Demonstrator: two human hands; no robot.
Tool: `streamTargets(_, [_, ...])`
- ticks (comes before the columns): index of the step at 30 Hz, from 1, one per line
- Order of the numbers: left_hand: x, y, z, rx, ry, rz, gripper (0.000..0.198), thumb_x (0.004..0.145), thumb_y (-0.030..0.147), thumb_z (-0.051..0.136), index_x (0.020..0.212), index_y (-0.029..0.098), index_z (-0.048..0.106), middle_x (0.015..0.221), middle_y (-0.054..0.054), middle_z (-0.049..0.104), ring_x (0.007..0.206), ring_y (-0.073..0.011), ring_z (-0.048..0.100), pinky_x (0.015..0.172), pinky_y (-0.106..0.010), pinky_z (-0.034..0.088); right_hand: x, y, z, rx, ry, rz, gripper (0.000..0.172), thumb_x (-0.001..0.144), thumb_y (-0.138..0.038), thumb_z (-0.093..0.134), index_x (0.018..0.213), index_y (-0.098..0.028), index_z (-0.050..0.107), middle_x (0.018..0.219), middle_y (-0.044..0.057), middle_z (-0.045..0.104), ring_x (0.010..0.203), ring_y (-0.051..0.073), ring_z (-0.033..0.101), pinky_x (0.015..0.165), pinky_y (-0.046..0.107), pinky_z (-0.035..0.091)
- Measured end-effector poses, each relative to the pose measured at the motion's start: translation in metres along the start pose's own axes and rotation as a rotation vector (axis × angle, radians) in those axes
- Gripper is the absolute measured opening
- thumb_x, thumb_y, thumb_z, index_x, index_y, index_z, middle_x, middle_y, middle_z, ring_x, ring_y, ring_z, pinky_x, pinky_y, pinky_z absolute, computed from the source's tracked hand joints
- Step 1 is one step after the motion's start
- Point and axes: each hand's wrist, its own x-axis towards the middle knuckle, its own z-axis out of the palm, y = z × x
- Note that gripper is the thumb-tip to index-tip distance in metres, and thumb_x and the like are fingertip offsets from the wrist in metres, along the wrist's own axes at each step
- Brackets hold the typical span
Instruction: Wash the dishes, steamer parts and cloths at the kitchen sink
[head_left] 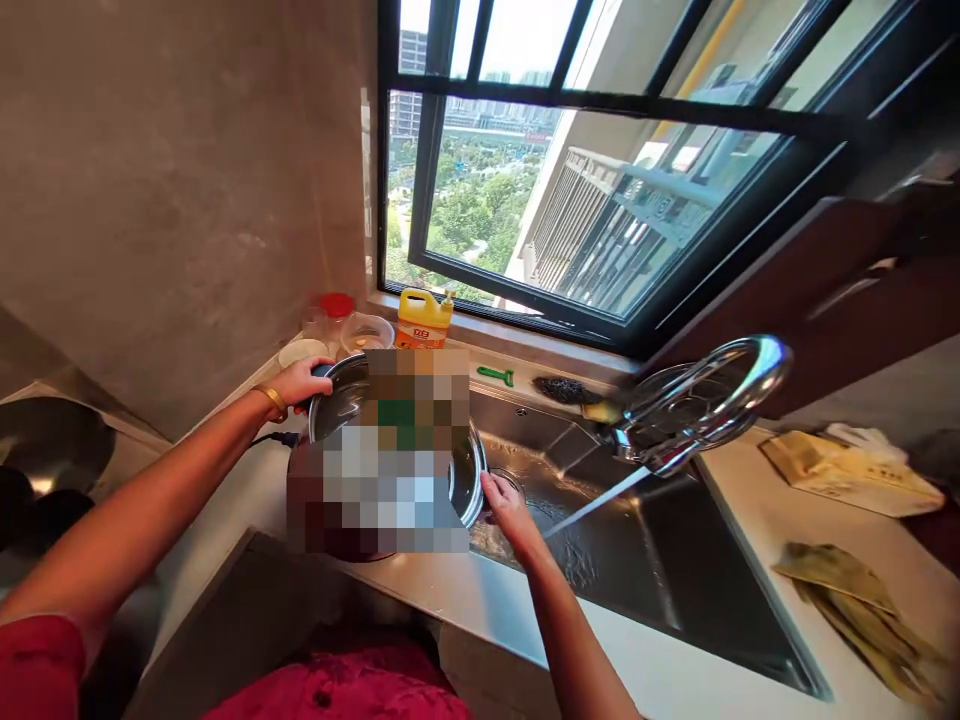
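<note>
Clamped tight at 10 o'clock by the left grip (294,385) and pinched narrow at 4 o'clock by the right grip (510,510): a round polished-steel vessel (337,395) (its middle pixelated, so its exact kind uncertain), held above the counter (465,610) at the edge of a brushed-steel sink (660,570). Beyond, at 3 o'clock, released from a chrome faucet (697,410), a thin water stream (600,503); at 12 o'clock, a yellow plastic detergent jug (424,318).
</note>
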Motion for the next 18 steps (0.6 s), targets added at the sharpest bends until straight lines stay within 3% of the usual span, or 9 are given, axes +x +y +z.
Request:
streamTargets(3, [-0.017, 0.036, 0.014, -0.004, 0.000, -0.003, 0.065, 0.063, 0.020, 0.056, 0.127, 0.018, 0.044, 0.063, 0.004, 0.052, 0.038, -0.0084, 0.044, 0.034, -0.018, 0.032, 0.018, -0.021, 0.000, -0.400, 0.156, -0.285, 0.056, 0.081, -0.045, 0.051, 0.128, -0.015, 0.051, 0.122, 0.016, 0.057, 0.113, 0.029, 0.051, 0.096, 0.043, 0.038])
streamTargets(5, [-0.028, 0.059, 0.026, 0.026, 0.019, -0.012, 0.061, 0.066, 0.020, 0.056, 0.126, 0.019, 0.045, 0.070, 0.002, 0.056, 0.040, -0.0078, 0.046, 0.037, -0.018, 0.034, 0.035, -0.042, 0.022, -0.574, 0.000, -0.465, 0.060, 0.083, -0.038, 0.052, 0.139, -0.018, 0.042, 0.133, 0.015, 0.051, 0.119, 0.028, 0.047, 0.100, 0.041, 0.035])
streamTargets(7, [-0.037, 0.079, 0.039, 0.077, 0.044, -0.026, 0.057, 0.068, 0.020, 0.057, 0.124, 0.020, 0.047, 0.074, 0.001, 0.058, 0.043, -0.0073, 0.048, 0.039, -0.017, 0.036, 0.054, -0.060, 0.051, -0.710, -0.181, -0.471, 0.073, 0.080, -0.037, 0.058, 0.145, -0.022, 0.030, 0.139, 0.017, 0.044, 0.119, 0.030, 0.047, 0.096, 0.042, 0.038])
streamTargets(10, [-0.041, 0.100, 0.054, 0.163, 0.082, -0.049, 0.055, 0.068, 0.020, 0.058, 0.122, 0.020, 0.050, 0.073, 0.001, 0.060, 0.044, -0.0076, 0.049, 0.040, -0.017, 0.038, 0.077, -0.072, 0.080, -0.805, -0.207, -0.440, 0.083, 0.075, -0.025, 0.062, 0.148, -0.023, 0.023, 0.139, 0.018, 0.043, 0.120, 0.032, 0.046, 0.093, 0.042, 0.039])
streamTargets(13, [-0.041, 0.111, 0.060, 0.192, 0.102, -0.074, 0.057, 0.067, 0.020, 0.059, 0.124, 0.020, 0.049, 0.071, 0.001, 0.060, 0.043, -0.0089, 0.051, 0.040, -0.018, 0.039, 0.097, -0.060, 0.065, -0.546, -0.134, -0.431, 0.066, 0.075, -0.016, 0.054, 0.139, -0.022, 0.040, 0.121, 0.012, 0.059, 0.109, 0.026, 0.054, 0.091, 0.037, 0.041])
streamTargets(15, [-0.042, 0.115, 0.060, 0.187, 0.117, -0.076, 0.059, 0.066, 0.020, 0.060, 0.124, 0.021, 0.049, 0.071, 0.001, 0.060, 0.043, -0.0090, 0.052, 0.040, -0.018, 0.039, 0.108, -0.034, 0.030, -0.134, -0.090, -0.329, 0.059, 0.073, -0.017, 0.051, 0.132, -0.022, 0.047, 0.104, 0.007, 0.065, 0.091, 0.022, 0.061, 0.083, 0.034, 0.046])
streamTargets(18, [-0.048, 0.121, 0.059, 0.203, 0.136, -0.065, 0.060, 0.065, 0.021, 0.060, 0.123, 0.021, 0.050, 0.071, 0.002, 0.058, 0.042, -0.0083, 0.049, 0.038, -0.018, 0.037, 0.115, 0.037, -0.037, 0.619, -0.059, -0.068, 0.052, 0.066, -0.019, 0.050, 0.118, -0.021, 0.055, 0.080, 0.000, 0.066, 0.067, 0.018, 0.061, 0.066, 0.032, 0.051])
